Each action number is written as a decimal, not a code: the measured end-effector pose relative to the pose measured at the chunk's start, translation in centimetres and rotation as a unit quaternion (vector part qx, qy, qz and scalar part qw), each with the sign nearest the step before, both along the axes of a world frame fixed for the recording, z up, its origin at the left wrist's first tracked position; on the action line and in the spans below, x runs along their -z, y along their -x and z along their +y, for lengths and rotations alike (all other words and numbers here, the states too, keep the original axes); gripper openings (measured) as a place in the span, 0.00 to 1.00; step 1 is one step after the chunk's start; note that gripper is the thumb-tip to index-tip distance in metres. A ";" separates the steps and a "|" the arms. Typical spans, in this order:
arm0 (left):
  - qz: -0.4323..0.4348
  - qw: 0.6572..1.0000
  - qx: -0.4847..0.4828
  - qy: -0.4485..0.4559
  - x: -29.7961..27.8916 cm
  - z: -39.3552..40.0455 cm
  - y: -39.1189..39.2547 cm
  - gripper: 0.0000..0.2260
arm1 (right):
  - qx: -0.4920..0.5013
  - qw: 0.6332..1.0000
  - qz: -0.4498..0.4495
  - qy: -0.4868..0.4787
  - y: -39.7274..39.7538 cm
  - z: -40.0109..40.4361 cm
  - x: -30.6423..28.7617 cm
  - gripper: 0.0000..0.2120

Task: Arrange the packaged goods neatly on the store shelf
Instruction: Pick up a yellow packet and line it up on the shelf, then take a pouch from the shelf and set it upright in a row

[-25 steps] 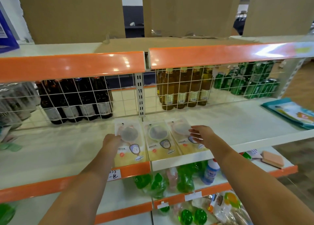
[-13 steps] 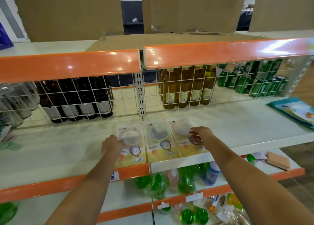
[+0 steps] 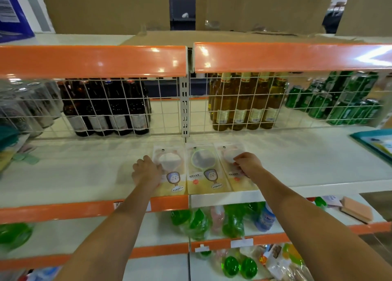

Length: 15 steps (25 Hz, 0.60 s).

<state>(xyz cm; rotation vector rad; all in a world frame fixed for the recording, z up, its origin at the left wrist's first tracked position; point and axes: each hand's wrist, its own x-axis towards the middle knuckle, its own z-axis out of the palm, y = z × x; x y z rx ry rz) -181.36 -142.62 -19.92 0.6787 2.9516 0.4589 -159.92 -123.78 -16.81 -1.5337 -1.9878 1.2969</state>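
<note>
Three flat mirror packs lie side by side at the front of the white shelf (image 3: pixel 84 174). The left mirror pack (image 3: pixel 172 174) shows a pink-rimmed mirror. The middle mirror pack (image 3: pixel 202 170) has a green rim. The right mirror pack (image 3: pixel 228 157) is partly hidden under my hand. My left hand (image 3: pixel 146 172) curls its fingers over the left pack's left edge. My right hand (image 3: pixel 248 164) pinches the right pack with bent fingers.
A white wire grid (image 3: pixel 165 111) backs the shelf, with dark bottles (image 3: pixel 110 111), amber bottles (image 3: pixel 244 104) and green cans (image 3: pixel 339 102) behind it. Teal packets (image 3: pixel 377 145) lie at the right end. Green bottles (image 3: pixel 197 221) and a sponge (image 3: pixel 356 209) sit on lower shelves.
Both hands stay on the outer packs, and the left hand has slid slightly down its pack's edge. The three packs lie a little closer together.
</note>
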 end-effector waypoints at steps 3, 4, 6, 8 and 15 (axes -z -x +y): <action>0.015 1.000 0.027 0.003 -0.6 -0.9 -0.6 0.20 | -0.116 0.978 -0.118 -0.125 1.5 -1.3 -1.1 0.10; 0.023 0.999 0.041 0.009 -0.8 -1.3 -0.8 0.19 | -0.150 0.968 -0.135 -0.149 2.2 -1.9 -1.4 0.10; 0.042 0.995 0.074 0.044 -1.2 -2.5 -1.0 0.19 | -0.213 0.946 -0.152 -0.191 4.1 -3.2 -1.6 0.11; 0.057 0.989 0.095 0.096 -1.8 -3.9 -1.2 0.20 | -0.266 0.920 -0.158 -0.240 6.5 -4.7 -1.4 0.13; 0.066 0.984 0.085 0.145 -3.3 -11.1 -1.1 0.20 | -0.421 0.831 -0.126 -0.342 14.0 -12.9 -0.9 0.15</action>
